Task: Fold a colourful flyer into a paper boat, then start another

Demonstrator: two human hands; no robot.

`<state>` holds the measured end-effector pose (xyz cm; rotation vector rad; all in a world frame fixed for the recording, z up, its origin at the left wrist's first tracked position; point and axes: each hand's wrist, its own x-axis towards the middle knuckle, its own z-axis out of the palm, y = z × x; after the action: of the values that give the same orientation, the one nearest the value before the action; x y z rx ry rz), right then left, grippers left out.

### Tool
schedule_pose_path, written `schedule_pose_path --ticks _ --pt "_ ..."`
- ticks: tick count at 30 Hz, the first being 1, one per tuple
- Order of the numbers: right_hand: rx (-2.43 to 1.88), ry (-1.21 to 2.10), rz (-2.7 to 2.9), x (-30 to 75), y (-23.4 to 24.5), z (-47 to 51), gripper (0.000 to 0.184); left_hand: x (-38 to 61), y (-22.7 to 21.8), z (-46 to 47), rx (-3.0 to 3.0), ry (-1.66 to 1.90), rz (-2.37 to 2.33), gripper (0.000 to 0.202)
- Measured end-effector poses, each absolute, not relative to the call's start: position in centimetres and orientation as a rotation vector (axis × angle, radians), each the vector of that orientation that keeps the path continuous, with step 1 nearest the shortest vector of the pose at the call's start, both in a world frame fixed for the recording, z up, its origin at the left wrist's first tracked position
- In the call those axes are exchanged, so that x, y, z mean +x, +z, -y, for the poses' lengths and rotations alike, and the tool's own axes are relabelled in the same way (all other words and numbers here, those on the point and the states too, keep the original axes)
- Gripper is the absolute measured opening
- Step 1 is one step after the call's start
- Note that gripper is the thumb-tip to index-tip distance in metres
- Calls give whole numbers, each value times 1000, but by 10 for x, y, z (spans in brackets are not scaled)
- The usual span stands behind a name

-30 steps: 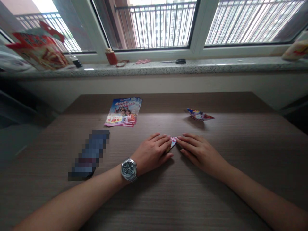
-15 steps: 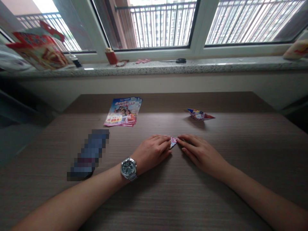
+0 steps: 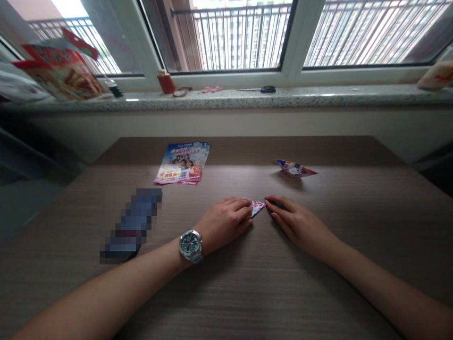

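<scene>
A small folded piece of printed paper (image 3: 258, 206) lies on the wooden table (image 3: 226, 283), mostly hidden under my hands. My left hand (image 3: 226, 221), with a watch on its wrist, rests on the paper's left part with fingers curled down, pressing it flat. My right hand (image 3: 295, 220) lies with fingers stretched out flat, its fingertips touching the paper's right corner. A finished folded paper shape (image 3: 295, 168) sits farther back on the right.
A stack of colourful flyers (image 3: 183, 163) lies at the back left of the table. A blurred dark object (image 3: 132, 224) lies to the left of my left arm. The stone windowsill (image 3: 318, 97) holds scissors (image 3: 264, 89), a red cup (image 3: 165, 84) and a red package (image 3: 62, 71).
My right hand has slid slightly to the right, uncovering a bit more of the paper's corner. My left hand's fingers have curled a little tighter over the paper.
</scene>
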<state>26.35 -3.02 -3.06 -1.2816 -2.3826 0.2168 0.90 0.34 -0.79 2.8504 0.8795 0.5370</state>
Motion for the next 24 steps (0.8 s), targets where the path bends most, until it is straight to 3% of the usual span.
schedule_pose_path --ticks 24 --pt "-1141 197 2343 263 -25 32 31 9 -12 -6 2797 572 -942 19"
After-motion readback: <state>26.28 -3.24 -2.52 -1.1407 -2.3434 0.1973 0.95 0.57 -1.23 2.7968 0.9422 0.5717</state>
